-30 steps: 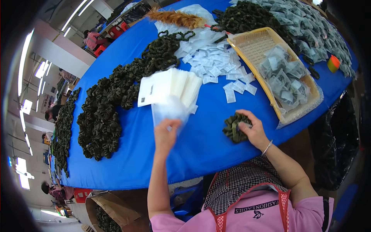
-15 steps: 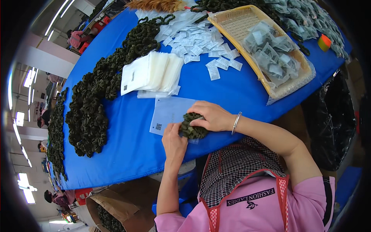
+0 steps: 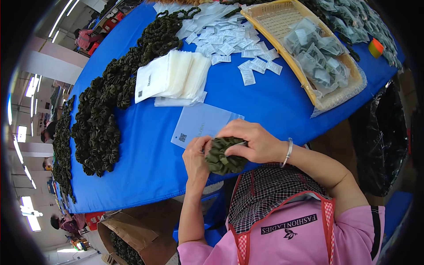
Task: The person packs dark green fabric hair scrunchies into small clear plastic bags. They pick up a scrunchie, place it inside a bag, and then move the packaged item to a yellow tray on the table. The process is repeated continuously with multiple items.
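An olive-green scrunchie (image 3: 224, 160) is held between my two hands, over the front edge of the blue table. My left hand (image 3: 197, 158) pinches its left side with bent fingers. My right hand (image 3: 255, 140) grips it from above and the right, the thumb pressed across its top. A bit of something whitish shows beside that thumb, too small to name. Just beyond my hands a frosted plastic bag (image 3: 198, 125) with a printed square code lies flat, its right corner near my right fingers.
A stack of frosted bags (image 3: 174, 77) lies farther back, beside scattered small white slips (image 3: 229, 42). Long heaps of dark green scrunchies (image 3: 99, 123) cover the left. At right, a yellow basket (image 3: 291, 66) holds filled bags. Below the table edge stands a brown carton (image 3: 141, 225).
My hands have lifted the scrunchie off the plastic bag and drawn it slightly toward me. It now appears larger and tilted, and more of the bag shows.
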{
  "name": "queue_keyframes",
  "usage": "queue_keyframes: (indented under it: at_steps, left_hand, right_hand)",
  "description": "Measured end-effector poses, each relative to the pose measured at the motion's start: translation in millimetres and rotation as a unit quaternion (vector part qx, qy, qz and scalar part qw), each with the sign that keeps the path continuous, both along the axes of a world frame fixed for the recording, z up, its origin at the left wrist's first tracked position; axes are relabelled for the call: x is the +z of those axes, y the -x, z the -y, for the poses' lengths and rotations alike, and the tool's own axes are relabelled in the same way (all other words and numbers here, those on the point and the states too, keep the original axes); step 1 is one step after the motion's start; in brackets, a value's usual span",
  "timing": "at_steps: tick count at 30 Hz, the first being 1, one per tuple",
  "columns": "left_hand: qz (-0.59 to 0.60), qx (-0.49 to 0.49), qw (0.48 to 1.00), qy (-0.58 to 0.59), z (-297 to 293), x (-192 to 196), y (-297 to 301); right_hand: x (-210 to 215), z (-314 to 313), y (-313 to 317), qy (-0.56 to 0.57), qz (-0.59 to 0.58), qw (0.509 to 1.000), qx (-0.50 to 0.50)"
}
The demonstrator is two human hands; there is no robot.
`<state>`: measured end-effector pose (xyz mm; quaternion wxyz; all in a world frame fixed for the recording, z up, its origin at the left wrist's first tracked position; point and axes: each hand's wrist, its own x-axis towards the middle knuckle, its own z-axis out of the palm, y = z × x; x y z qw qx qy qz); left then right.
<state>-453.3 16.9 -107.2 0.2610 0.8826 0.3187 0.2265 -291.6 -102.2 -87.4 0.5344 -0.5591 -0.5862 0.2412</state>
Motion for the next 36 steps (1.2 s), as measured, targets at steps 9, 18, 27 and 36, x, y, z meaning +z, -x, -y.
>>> queue_keyframes:
  at_steps: [9,18,27,36]
  left_hand:
    - [0.004,-0.041,0.995,-0.090,-9.2,5.6,-9.3]
    - [-0.059,0.008,0.994,-0.095,-12.8,9.4,-22.5]
    - [0.050,-0.117,0.942,-0.311,2.2,10.0,-12.9]
    - [0.055,0.145,0.986,-0.053,30.8,-9.7,-24.0]
  right_hand:
    - [-24.5,-15.2,6.7,0.096,0.196,0.973,-0.074]
    - [-11.0,-16.1,12.0,0.167,0.198,0.962,-0.089]
    - [-27.1,-29.9,12.6,0.068,0.112,0.975,-0.178]
    - [-14.4,-14.5,12.7,0.061,-0.070,0.947,-0.306]
